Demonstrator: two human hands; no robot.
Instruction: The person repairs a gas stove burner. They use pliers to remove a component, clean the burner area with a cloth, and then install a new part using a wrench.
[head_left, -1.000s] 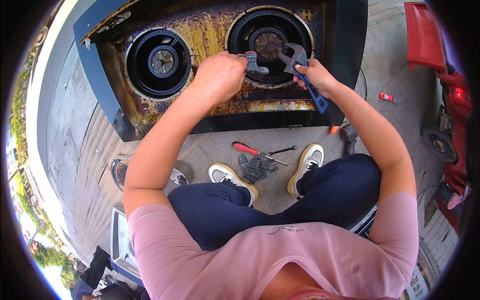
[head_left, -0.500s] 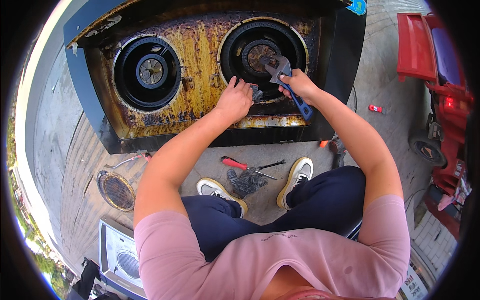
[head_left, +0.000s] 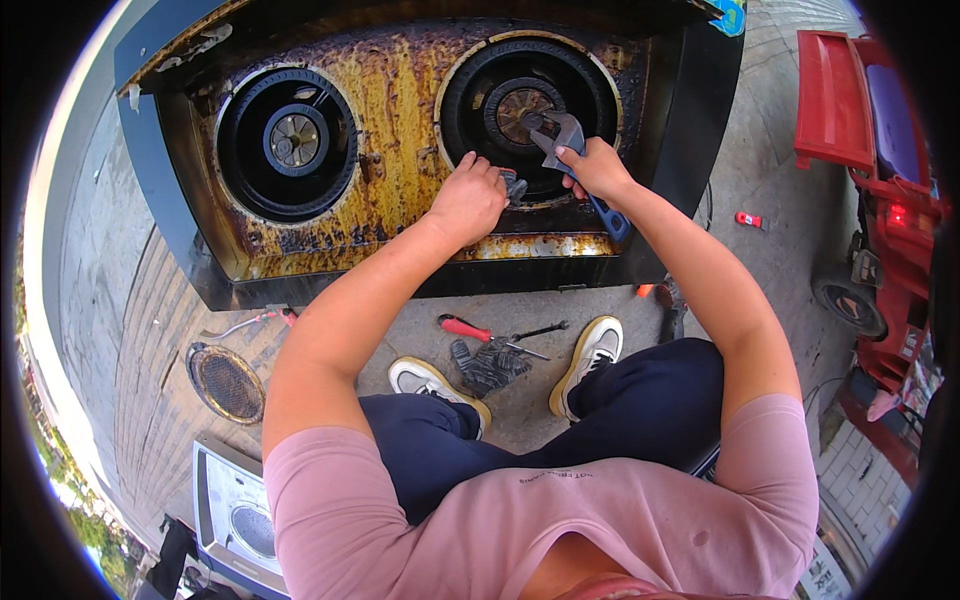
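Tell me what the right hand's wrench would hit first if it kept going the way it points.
The right hand holds a blue-handled adjustable wrench whose head aims up and left. Straight on, it would likely meet the rusty centre cap of the right burner first; its jaws already seem at it, though depth is unclear.

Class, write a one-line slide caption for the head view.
Right hand sets a wrench on a rusty stove's right burner; left hand grips pliers.

Since a second ago the left hand (head_left: 468, 200) has slid from the right burner (head_left: 528, 108) down to its lower-left rim, closing on a small dark part (head_left: 514, 186), while the right hand (head_left: 597, 168) keeps the wrench (head_left: 572, 160) on the burner centre.
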